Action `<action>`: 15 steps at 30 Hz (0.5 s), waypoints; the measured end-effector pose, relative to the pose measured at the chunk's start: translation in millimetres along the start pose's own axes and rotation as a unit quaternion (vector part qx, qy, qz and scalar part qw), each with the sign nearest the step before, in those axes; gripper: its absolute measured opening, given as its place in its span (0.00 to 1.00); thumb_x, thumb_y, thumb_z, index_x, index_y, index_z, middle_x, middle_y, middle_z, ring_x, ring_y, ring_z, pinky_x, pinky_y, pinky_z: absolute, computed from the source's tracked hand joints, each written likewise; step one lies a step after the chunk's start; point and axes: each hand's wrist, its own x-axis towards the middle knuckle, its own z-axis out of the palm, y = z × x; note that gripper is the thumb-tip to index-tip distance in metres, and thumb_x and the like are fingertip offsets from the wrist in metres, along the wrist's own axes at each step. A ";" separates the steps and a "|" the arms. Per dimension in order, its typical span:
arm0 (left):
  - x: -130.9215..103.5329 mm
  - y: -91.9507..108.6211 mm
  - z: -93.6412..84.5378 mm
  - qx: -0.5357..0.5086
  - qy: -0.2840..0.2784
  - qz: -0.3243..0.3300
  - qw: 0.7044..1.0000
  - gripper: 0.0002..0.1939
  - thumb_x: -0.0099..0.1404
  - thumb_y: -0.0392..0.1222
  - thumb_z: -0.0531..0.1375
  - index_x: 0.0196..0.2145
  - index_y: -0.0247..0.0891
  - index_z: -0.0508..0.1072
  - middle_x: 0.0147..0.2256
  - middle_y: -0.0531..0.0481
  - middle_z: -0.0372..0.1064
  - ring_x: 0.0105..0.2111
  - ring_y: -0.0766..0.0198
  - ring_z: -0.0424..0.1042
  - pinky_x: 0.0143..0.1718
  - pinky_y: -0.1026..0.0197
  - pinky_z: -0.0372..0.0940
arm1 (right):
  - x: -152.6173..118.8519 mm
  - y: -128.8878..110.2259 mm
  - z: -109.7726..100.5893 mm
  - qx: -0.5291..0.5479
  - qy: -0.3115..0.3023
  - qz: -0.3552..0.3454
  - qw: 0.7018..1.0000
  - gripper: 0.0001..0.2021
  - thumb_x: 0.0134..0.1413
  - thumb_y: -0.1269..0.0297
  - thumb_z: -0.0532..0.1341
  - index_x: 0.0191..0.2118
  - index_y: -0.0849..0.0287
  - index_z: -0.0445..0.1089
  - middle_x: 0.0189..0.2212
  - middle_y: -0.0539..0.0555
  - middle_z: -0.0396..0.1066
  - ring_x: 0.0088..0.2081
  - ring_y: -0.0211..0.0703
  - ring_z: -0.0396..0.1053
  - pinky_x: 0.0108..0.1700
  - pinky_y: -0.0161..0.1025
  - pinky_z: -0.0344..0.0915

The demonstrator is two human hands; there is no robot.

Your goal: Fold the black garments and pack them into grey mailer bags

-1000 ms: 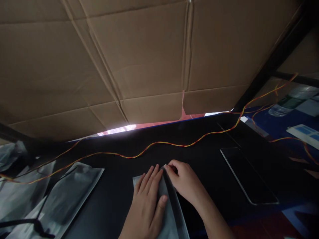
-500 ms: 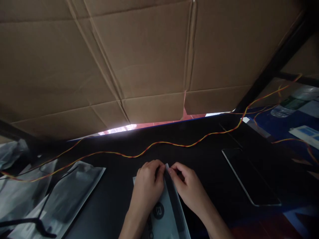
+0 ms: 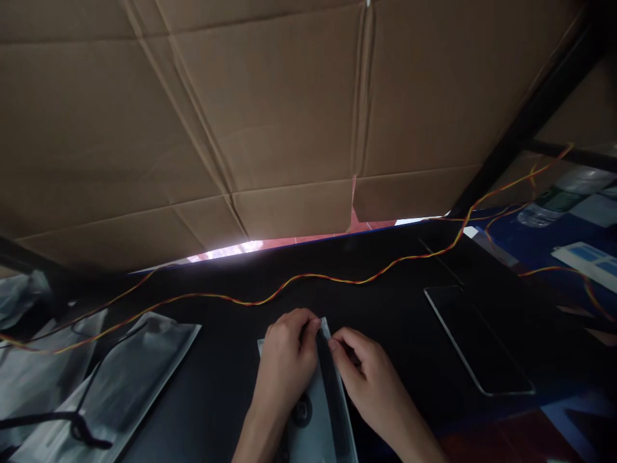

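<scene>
A translucent plastic pouch (image 3: 315,411) with a round dark logo and a dark strip along its right side lies on the black table (image 3: 216,379), between my hands. My left hand (image 3: 290,350) is closed on the pouch's far end, thumb and fingers pinching near its top corner. My right hand (image 3: 362,365) pinches the pouch's right edge a little below that corner. The fingertips cover the exact grip points. The pouch's near end runs out of view at the bottom.
More clear pouches (image 3: 139,379) lie at the left, with a black strap (image 3: 80,427) over them. A phone (image 3: 477,341) lies at the right. A red-yellow twisted wire (image 3: 332,278) crosses behind my hands. Cardboard (image 3: 289,116) stands at the back; a plastic bottle (image 3: 544,202) is far right.
My right hand has slid down the pouch's right edge, toward me. My left hand stays at the far end. The view has shifted slightly.
</scene>
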 end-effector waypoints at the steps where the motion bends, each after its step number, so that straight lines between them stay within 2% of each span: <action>1: -0.6 -1.0 0.3 0.000 0.001 -0.001 1.000 0.14 0.76 0.42 0.54 0.33 0.41 0.75 0.33 0.50 0.75 0.38 0.57 0.74 0.40 0.58 0.56 | -1.3 0.5 1.4 -0.005 0.002 -0.003 1.000 0.18 0.76 0.53 0.53 0.34 0.57 0.67 0.29 0.50 0.67 0.31 0.38 0.64 0.35 0.36 0.58; 4: -2.5 -2.4 2.8 -0.001 -0.002 0.000 1.000 0.14 0.76 0.42 0.53 0.33 0.41 0.74 0.33 0.50 0.74 0.38 0.57 0.73 0.40 0.57 0.55 | -4.5 3.4 3.9 -0.009 0.004 -0.002 1.000 0.19 0.76 0.53 0.52 0.35 0.57 0.68 0.31 0.50 0.68 0.32 0.38 0.65 0.37 0.36 0.59; 10: -6.6 2.0 11.5 -0.012 -0.036 0.037 0.999 0.18 0.79 0.45 0.48 0.32 0.41 0.69 0.34 0.50 0.71 0.36 0.59 0.69 0.41 0.56 0.55 | 0.6 8.2 -5.2 0.011 0.010 0.021 1.000 0.20 0.75 0.49 0.54 0.32 0.56 0.66 0.27 0.49 0.63 0.28 0.38 0.60 0.29 0.34 0.54; 15: -8.9 1.5 10.5 -0.040 -0.041 0.032 0.998 0.19 0.81 0.48 0.48 0.32 0.42 0.66 0.30 0.53 0.69 0.32 0.62 0.69 0.37 0.58 0.55 | 3.5 5.1 -2.5 0.001 0.028 0.002 1.000 0.20 0.75 0.51 0.54 0.32 0.56 0.65 0.28 0.50 0.65 0.30 0.38 0.62 0.33 0.35 0.57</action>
